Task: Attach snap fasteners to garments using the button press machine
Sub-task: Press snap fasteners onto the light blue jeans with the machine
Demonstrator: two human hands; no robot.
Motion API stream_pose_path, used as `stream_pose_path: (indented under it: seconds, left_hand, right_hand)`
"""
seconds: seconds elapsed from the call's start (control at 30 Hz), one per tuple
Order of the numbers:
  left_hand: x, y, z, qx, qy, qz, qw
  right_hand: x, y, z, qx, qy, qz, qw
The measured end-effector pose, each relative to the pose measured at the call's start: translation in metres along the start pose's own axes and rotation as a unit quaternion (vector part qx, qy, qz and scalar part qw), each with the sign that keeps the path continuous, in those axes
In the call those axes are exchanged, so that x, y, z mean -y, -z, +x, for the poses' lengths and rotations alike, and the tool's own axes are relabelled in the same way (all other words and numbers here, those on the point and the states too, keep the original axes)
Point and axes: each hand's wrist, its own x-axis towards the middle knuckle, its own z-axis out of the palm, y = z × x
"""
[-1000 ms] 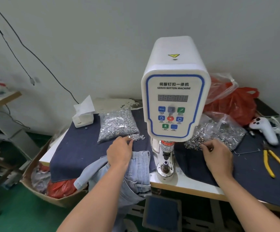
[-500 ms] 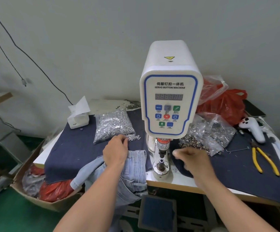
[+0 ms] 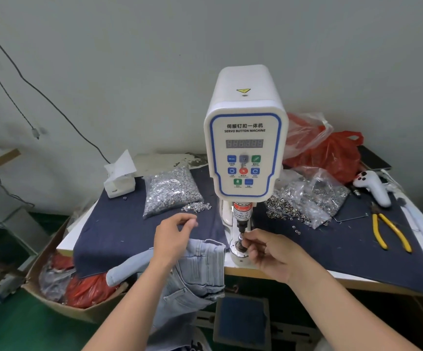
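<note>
The right hand (image 3: 272, 254) is up at the press (image 3: 243, 148), fingertips pinched right at the lower die (image 3: 240, 243). It looks like a snap part is being seated there, but the piece itself is too small to make out. The left hand (image 3: 173, 233) hovers over the jeans (image 3: 200, 264) with its fingers loosely curled and thumb and forefinger nearly touching; can't tell if there's a snap in there or nothing at all.

The jeans lie at the table's front edge, just left of the die, and most of them hang off toward the floor. Denim's soft but heavy, so that hanging weight will probably drag the fabric off the die unless it's held near the waistband, close to where the snap goes.

The snaps themselves are tiny, hard and slick, so fingertip pinch only. A bag (image 3: 172, 191) of them sits left of the press, with a few loose ones spilled beside it, and there's another pile (image 3: 304, 201) on the right. Fingers so close under the ram look risky.
</note>
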Motion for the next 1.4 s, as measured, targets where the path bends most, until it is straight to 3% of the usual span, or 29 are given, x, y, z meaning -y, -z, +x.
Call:
stream_pose_path:
  seconds: [0.3,0.5,0.63,0.77,0.87,0.93,1.4]
  left_hand:
    - [-0.021,-0.001,-0.061,0.064,0.009,-0.097,0.993]
    - [-0.041,-0.017,-0.067,0.061,-0.001,-0.117,0.991]
    - [-0.052,-0.031,-0.066,0.056,0.027,-0.143,0.988]
    - [-0.06,-0.045,-0.064,0.061,0.036,-0.159,0.985]
    - [-0.064,-0.053,-0.063,0.07,0.049,-0.171,0.982]
    - [-0.065,-0.056,-0.063,0.067,0.068,-0.179,0.979]
    - [-0.066,-0.061,-0.063,0.091,0.101,-0.203,0.97]
  right_hand:
    - [-0.004,0.003,0.009,0.035,-0.005,0.032,0.999]
    - [-0.001,0.003,0.008,0.032,-0.009,0.044,0.998]
    - [0.004,0.015,0.009,0.06,-0.005,-0.024,0.998]
    - [0.016,0.029,0.017,-0.017,0.091,-0.149,0.984]
    - [0.023,0.054,0.027,-0.12,0.216,-0.242,0.938]
    - [0.023,0.071,0.034,-0.148,0.262,-0.273,0.914]
    - [0.016,0.089,0.045,-0.11,0.32,-0.345,0.875]
